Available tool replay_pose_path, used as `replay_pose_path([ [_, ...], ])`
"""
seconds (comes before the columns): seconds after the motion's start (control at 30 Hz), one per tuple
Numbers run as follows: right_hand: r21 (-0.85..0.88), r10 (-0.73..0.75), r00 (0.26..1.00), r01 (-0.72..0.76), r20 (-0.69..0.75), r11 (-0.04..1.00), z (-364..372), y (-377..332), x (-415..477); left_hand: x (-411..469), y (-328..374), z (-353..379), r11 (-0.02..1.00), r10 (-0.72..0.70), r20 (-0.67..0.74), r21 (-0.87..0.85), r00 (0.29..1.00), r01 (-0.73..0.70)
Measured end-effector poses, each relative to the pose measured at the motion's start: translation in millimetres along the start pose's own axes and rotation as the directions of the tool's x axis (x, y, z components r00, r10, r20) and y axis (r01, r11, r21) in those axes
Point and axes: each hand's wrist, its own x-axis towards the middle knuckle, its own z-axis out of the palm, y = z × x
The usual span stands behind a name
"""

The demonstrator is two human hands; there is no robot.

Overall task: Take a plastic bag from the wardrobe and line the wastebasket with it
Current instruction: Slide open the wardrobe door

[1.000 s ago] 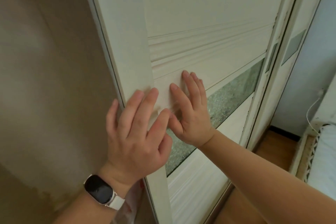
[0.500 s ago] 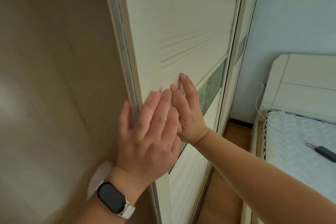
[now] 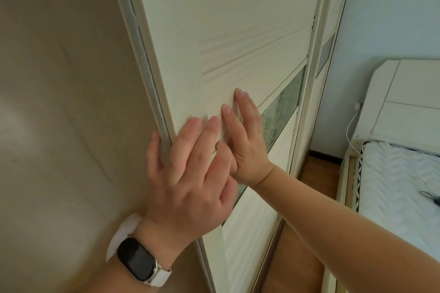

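A cream sliding wardrobe door (image 3: 238,31) with ribbed panels and a green marbled strip fills the middle of the head view. My left hand (image 3: 190,178), with a watch on its wrist, lies flat on the door's left edge, thumb hooked around the edge strip. My right hand (image 3: 245,140) presses flat on the door panel just to the right, fingers spread upward. Neither hand holds anything. No plastic bag and no wastebasket are in view.
A beige wall or wardrobe side panel (image 3: 59,102) stands on the left. A second door (image 3: 323,59) runs behind the first. To the right lie wooden floor (image 3: 316,169), a bed with a white mattress (image 3: 400,188) and headboard (image 3: 404,93), and a white cable (image 3: 351,123).
The door's left edge has slid to the right with both hands on it. The view has turned right, bringing the bed into sight. A glimpse of plastic below my left wrist is gone.
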Motion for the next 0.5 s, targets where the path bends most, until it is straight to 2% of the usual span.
replay_pose_path([
  [0.5, -0.015, -0.007, 0.999, 0.007, -0.032, 1.000, 5.8, 106.3, -0.3, 38.4, 32.5, 91.2, 1.000, -0.012, 0.018, 0.015, 1.000, 0.012],
])
